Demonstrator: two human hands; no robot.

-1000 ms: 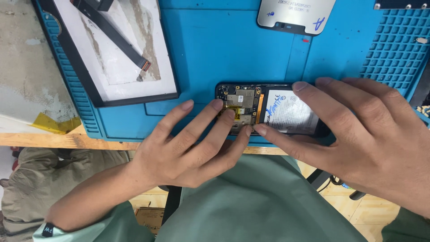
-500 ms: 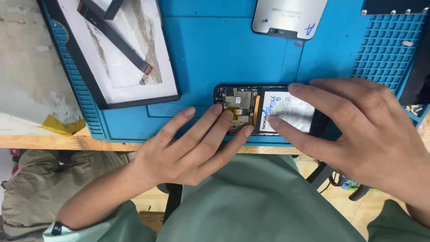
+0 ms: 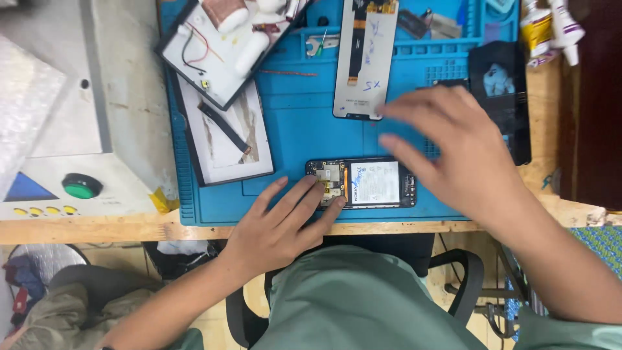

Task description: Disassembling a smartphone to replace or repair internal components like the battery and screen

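**Now: one hand pins the opened phone, the other hovers loose**

Down at the near edge of the blue work mat point(image 3: 291, 129), an opened phone point(image 3: 361, 183) lies flat with its back cover off, the white battery label and a small circuit board showing. It sits at about 6 o'clock on the mat, lengthwise along the front edge of the wooden tabletop point(image 3: 84, 228).

The left hand point(image 3: 278, 227) comes in from 7 o'clock, palm down and fingers spread. Its fingertips press on the phone's left end, over the circuit board, so it holds the phone in place by touch and not by a closed grip.

The right hand point(image 3: 453, 152) is blurred, at 3 o'clock from the phone and raised above the mat. Its fingers are stretched out and apart, pointing toward 9 o'clock, grasping nothing. It reaches over the gap between the phone and a detached screen panel point(image 3: 365, 58) that lies face down at 12 o'clock from the phone.

At 10 o'clock lie a white-backed frame point(image 3: 223, 133) with a dark strip across it and, beyond it, a second frame point(image 3: 214, 48) carrying thin wires. A dark phone shell point(image 3: 502, 91) rests at 2 o'clock, partly behind the right hand. Off the mat, at 9 o'clock, a grey machine point(image 3: 71, 129) with a green button stands on the tabletop.
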